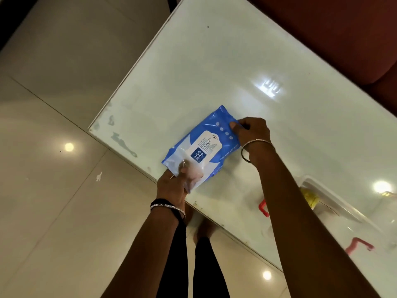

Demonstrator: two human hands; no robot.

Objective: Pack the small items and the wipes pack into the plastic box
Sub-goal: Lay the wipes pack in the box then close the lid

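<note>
A blue and white wipes pack (203,147) lies on the pale glass table (214,72), near its front edge. My left hand (171,187) grips the pack's near, clear end. My right hand (252,130) pinches its far blue end. To the right, behind my right forearm, stands a clear plastic box (335,201) with red latches (263,208); a yellow item (310,198) shows inside it. Part of the box is hidden by my arm.
A dark red sofa (343,39) borders the table at the far right. Shiny beige floor tiles (53,168) lie to the left, below the table's edge. My feet show on the floor under the glass.
</note>
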